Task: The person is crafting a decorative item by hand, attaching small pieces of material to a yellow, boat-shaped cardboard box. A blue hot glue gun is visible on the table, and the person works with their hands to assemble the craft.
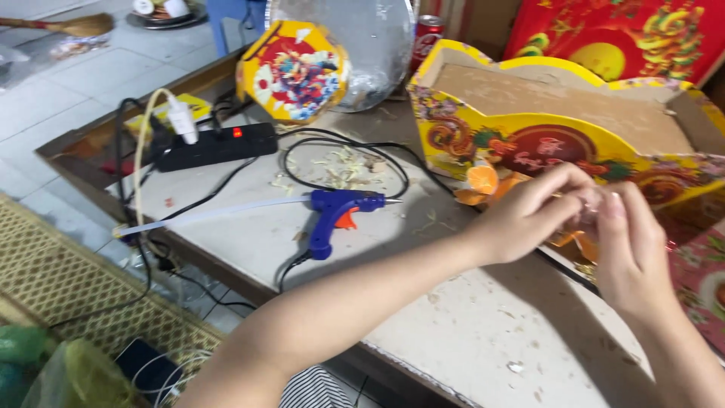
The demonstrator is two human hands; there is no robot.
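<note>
Orange paper trim (483,181) sits at the front of a yellow cardboard box (529,113) on the table (468,325), and I have both hands there. My left hand (529,211) pinches a small piece against the box; my right hand (630,249) closes its fingertips on the same spot. A blue glue gun (336,211) lies well to the left, near a black power strip (215,145).

A blue glue gun (337,214) lies near a black power strip (215,146) (plugged in).
</note>
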